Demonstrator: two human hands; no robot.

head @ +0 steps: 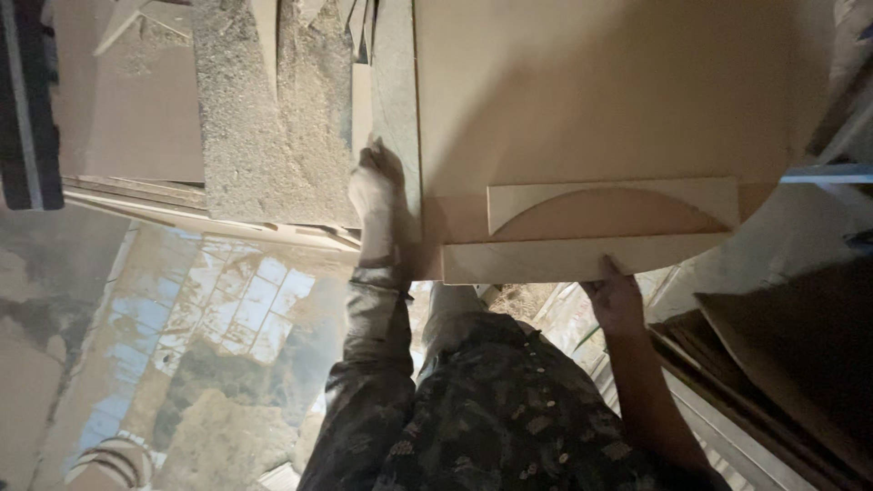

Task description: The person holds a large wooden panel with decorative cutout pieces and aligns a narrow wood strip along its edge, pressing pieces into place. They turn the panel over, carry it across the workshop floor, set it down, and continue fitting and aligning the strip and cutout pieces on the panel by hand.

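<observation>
Tan fibreboard panel (600, 100), large, flat, lying on desk (273, 155) at upper right of view, near edge facing body. Pale offcut strip (614, 205) with half-round cut-out resting on panel near that edge; second plain strip (555, 261) just below, overhanging slightly. Left hand (377, 186) dusty, pressed flat against panel's left edge, fingers stretched along side, not curled round anything. Right hand (617, 300) under near edge of lower strip, thumb up touching strip; fingers hidden beneath, so grip closure cannot tell. Camouflage-pattern sleeve and trousers (491, 409) below. Sawdust heap (273, 109) thick on desk left of panel, touching left hand's area. Stacked boards (136, 195) at desk's left edge. Wet tiled floor (218, 309) lower left. Leaning dark boards (782, 364) at right.
</observation>
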